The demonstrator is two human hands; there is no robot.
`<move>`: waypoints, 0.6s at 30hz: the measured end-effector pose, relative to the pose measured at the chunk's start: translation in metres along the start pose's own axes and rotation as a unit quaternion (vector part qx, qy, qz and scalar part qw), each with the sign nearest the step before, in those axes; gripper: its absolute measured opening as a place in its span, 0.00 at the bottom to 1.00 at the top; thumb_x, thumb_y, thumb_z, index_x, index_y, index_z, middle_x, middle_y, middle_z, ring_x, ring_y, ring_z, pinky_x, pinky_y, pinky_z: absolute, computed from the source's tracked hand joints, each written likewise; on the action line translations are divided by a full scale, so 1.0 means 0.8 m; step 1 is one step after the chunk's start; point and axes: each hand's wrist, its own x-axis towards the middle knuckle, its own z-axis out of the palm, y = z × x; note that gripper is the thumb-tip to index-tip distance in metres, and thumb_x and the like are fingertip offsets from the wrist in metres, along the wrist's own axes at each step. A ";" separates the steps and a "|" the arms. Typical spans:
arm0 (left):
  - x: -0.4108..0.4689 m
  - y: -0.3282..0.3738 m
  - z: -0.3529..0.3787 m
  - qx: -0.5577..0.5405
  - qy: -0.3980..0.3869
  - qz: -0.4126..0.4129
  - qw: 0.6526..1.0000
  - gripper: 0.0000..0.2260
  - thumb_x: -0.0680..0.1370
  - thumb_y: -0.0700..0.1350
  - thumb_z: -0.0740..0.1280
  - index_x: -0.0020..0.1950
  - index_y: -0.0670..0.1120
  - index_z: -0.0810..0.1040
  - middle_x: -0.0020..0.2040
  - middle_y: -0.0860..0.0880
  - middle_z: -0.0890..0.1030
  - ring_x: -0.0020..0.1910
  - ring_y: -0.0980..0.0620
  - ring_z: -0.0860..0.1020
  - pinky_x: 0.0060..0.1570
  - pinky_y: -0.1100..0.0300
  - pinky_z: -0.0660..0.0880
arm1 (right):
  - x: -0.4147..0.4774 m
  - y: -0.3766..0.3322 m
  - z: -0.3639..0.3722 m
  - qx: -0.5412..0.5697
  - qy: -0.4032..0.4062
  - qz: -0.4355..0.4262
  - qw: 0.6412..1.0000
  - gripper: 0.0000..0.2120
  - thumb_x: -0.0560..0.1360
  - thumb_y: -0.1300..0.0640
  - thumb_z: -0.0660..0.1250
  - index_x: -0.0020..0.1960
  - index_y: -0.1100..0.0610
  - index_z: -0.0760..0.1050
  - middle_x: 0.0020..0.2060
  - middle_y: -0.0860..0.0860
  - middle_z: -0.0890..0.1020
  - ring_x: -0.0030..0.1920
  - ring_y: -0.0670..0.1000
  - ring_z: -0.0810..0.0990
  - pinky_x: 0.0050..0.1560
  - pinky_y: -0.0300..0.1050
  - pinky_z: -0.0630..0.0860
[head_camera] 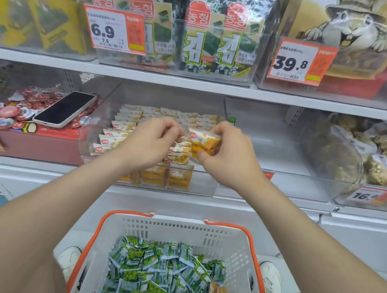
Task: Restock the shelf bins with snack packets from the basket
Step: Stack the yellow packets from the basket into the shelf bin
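The right hand (228, 153) pinches a small yellow-and-white snack packet (204, 143) over the clear plastic shelf bin (95, 127); the left hand's (151, 142) fingers are curled, touching the packet's edge.

Two bare forearms reach forward and upward from the lower corners, converging at mid-height. The left hand (151, 140) is turned palm-down, fingers curled loosely inward, thumb and forefinger nearly pinched together. The right hand (228, 154) curls beside it, fingers bent over the top and thumb pressed beneath, clamping a yellow packet (204, 142) between them.
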 end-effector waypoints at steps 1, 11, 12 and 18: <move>0.002 -0.004 0.003 0.060 0.009 0.017 0.998 0.10 0.85 0.44 0.61 0.57 0.50 0.82 0.50 0.56 0.85 0.50 0.56 0.83 0.56 0.53 0.79 | 0.012 0.006 0.001 -0.035 -0.001 -0.022 0.999 0.15 0.73 0.56 0.71 0.57 0.51 0.72 0.42 0.48 0.79 0.50 0.55 0.75 0.43 0.48 0.71; 0.031 -0.041 0.021 0.328 -0.084 0.079 0.938 0.13 0.83 0.49 0.60 0.64 0.46 0.74 0.58 0.43 0.81 0.60 0.40 0.78 0.57 0.46 0.76 | 0.098 -0.001 0.037 -0.348 -0.081 -0.101 0.928 0.11 0.73 0.61 0.68 0.51 0.56 0.68 0.43 0.55 0.74 0.49 0.63 0.81 0.41 0.50 0.69; 0.033 -0.045 0.021 0.330 -0.090 0.070 0.937 0.13 0.82 0.51 0.59 0.63 0.46 0.74 0.58 0.44 0.80 0.60 0.40 0.77 0.57 0.45 0.76 | 0.103 -0.001 0.042 -0.369 -0.102 -0.095 0.919 0.11 0.75 0.61 0.68 0.54 0.56 0.69 0.46 0.56 0.74 0.51 0.63 0.81 0.42 0.50 0.70; 0.038 -0.055 0.026 0.308 -0.142 0.031 0.940 0.21 0.77 0.53 0.52 0.64 0.48 0.75 0.62 0.46 0.78 0.61 0.41 0.76 0.61 0.44 0.74 | 0.129 0.013 0.073 -0.493 -0.175 -0.081 0.848 0.19 0.78 0.62 0.64 0.68 0.53 0.70 0.61 0.53 0.80 0.61 0.58 0.80 0.67 0.56 0.67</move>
